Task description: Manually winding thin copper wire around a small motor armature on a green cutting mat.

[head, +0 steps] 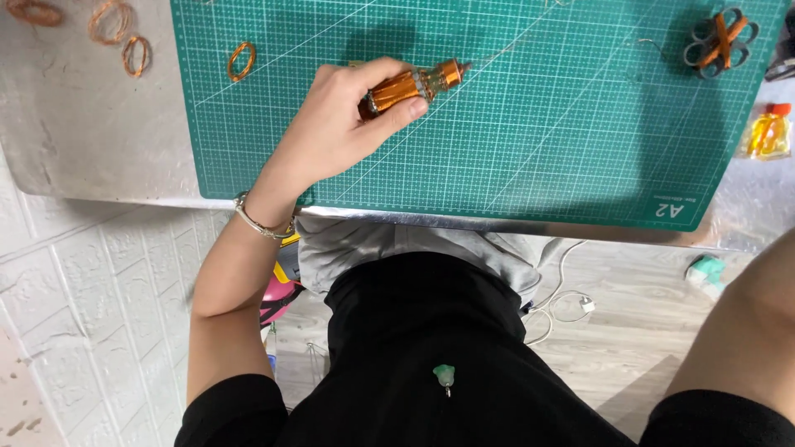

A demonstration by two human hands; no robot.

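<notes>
On the green cutting mat point(538, 124), your left hand point(335, 128) grips the copper-wound rotor point(410, 84) at centre-left; right hand unseen; a loose grip risks it rolling off, in my judgement.

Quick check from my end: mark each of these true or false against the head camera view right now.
1. The left hand grips a copper-wound motor rotor over the green cutting mat. True.
2. The right hand also holds the rotor. False: only the right upper arm shows at the frame's edge; its hand is out of view.
3. Loose copper wire coils lie on the grey tabletop left of the mat. True.
4. The grey winding former with orange strips sits at the mat's near-left corner. False: it sits at the far-right corner.
</notes>
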